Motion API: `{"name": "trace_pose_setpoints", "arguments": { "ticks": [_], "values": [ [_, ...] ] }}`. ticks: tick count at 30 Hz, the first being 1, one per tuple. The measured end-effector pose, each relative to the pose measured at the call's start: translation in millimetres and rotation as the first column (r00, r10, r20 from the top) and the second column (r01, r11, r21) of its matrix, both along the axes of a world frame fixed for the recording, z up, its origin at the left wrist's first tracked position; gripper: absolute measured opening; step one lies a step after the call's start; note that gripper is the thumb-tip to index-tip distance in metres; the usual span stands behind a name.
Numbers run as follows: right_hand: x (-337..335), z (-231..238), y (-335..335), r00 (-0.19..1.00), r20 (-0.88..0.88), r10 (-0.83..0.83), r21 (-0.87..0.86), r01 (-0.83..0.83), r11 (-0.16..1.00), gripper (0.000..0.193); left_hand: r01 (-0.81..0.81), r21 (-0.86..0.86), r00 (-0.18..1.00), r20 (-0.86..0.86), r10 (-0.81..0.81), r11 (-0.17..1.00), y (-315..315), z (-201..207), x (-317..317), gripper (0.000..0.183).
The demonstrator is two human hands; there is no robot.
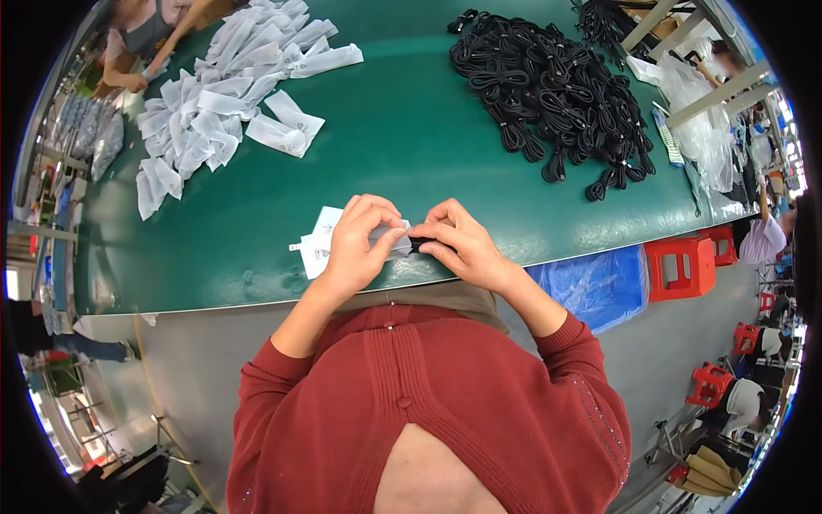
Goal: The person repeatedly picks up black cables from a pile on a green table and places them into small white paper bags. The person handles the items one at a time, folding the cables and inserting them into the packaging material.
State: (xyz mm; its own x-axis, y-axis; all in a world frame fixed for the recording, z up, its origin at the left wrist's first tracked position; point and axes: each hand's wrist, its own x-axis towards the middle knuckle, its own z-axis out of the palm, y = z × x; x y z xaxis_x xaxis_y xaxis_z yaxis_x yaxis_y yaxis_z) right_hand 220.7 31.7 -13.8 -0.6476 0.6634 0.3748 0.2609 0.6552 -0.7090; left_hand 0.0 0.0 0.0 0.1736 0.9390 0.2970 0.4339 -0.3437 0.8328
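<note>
Close to the table's front edge, my left hand (358, 244) pinches a small frosted plastic bag (396, 244) between thumb and fingers. My right hand (467, 248) is closed on a bundled black cable (419, 244) at the bag's open end. Most of that cable is hidden by fingers and plastic, so how deep it sits in the bag cannot be told. Several flat white bags with dark print (320, 244) lie on the table beside and partly under my left hand.
On the green table (385, 146), frosted bags (214, 107) are heaped at the far left and bundled black cables (556, 90) at the far right. Another person (150, 38) works at the far left corner. A blue bin (595, 287) and red stools (679, 268) stand by the right front edge.
</note>
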Motion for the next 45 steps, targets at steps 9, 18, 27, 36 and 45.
{"name": "trace_pose_setpoints", "arguments": {
  "ticks": [9, 18, 27, 36, 45],
  "values": [
    [-25.0, 5.8, 1.1, 0.906, -0.413, -0.093, -0.107, 0.053, 0.993, 0.033, 0.052, -0.085, 0.978, 0.205, -0.033, 0.995, 9.3, 11.2, -3.4, 0.007],
    [-30.2, 11.0, 6.3, 0.867, -0.494, -0.062, -0.085, 0.022, 0.996, 0.039, 0.240, -0.251, 0.682, 0.731, 0.021, 0.938, 19.3, 9.4, -12.3, 0.012],
    [-38.3, 19.3, 18.8, 0.930, -0.366, -0.036, 0.224, 0.126, 0.966, 0.015, 0.384, -0.331, 0.536, 0.840, 0.084, 0.862, 34.2, 20.2, -9.8, 0.016],
    [31.5, 1.6, 97.9, 0.635, -0.058, -0.770, 0.497, 0.687, 0.530, 0.028, -0.559, 0.191, 0.807, 0.348, 0.477, 0.807, 53.0, 46.8, -87.4, 0.025],
    [42.2, -27.9, 89.4, 0.640, 0.231, -0.733, 0.358, 0.644, 0.676, 0.039, -0.046, 0.024, 0.959, -0.279, 0.051, 0.999, -1.4, -33.6, -12.5, 0.014]
  ]
}}
